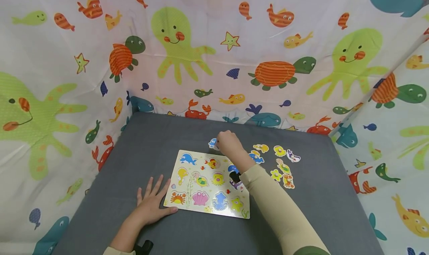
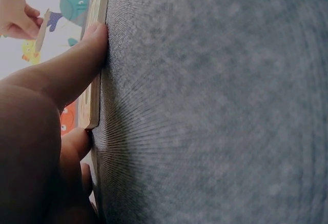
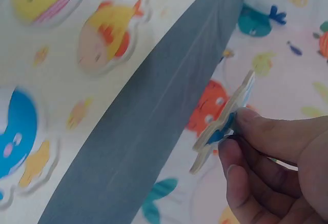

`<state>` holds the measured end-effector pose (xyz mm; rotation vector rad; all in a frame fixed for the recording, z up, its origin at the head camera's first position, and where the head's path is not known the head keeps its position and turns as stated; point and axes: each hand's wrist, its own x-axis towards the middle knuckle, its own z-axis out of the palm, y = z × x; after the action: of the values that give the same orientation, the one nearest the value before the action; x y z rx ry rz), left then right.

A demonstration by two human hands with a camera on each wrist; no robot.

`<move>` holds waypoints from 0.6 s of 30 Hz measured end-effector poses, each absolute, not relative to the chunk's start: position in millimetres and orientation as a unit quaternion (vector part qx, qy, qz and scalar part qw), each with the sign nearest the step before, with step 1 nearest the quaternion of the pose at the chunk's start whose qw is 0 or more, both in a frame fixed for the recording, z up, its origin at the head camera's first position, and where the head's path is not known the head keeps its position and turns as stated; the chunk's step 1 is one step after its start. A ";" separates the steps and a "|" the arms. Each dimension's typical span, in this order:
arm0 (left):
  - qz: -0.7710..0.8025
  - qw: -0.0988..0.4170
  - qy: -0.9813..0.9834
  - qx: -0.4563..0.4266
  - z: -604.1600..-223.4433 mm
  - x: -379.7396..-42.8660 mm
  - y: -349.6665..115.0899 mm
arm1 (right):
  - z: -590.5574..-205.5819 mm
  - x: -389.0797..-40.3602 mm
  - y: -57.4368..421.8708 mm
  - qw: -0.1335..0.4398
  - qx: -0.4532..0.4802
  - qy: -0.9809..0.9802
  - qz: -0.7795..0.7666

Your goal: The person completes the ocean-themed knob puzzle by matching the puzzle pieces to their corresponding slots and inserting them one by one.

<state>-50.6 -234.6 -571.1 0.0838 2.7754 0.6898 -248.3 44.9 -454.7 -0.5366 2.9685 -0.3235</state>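
Observation:
A wooden puzzle board (image 1: 200,159) with printed sea animals lies on the grey tabletop. My left hand (image 1: 151,204) rests at its lower left corner, fingers spread, and in the left wrist view the thumb (image 2: 95,37) touches the board's edge. Beyond the board's far edge, my right hand (image 1: 229,143) pinches a blue puzzle piece (image 1: 213,143) between thumb and fingertips. The right wrist view shows this thin wooden piece (image 3: 225,119) nearly edge-on, held off the table, its picture mostly hidden.
Loose puzzle pieces lie right of the board: a blue piece (image 1: 256,157) partly behind my right forearm, an orange fish-like one (image 1: 261,148), a turtle (image 1: 283,166), a crab (image 1: 288,181), a yellow star (image 1: 276,175) and others. A sea-animal curtain (image 1: 214,87) surrounds the table.

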 end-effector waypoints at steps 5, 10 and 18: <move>0.249 0.124 0.960 0.033 -580.7 -50.9 -235.9 | -451.4 -237.4 21.1 0.056 -0.196 0.973 -0.110; 0.254 0.119 0.959 0.034 -582.4 -51.0 -237.0 | -452.4 -229.5 -4.1 0.069 -0.222 0.967 -0.100; 0.251 0.127 0.959 0.036 -579.9 -50.8 -237.4 | -468.2 -224.6 -34.2 0.078 -0.252 0.962 -0.064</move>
<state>-50.8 -237.4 -579.9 0.1043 2.7908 0.7296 -224.6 -34.2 -468.2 -0.7556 2.8815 -0.1931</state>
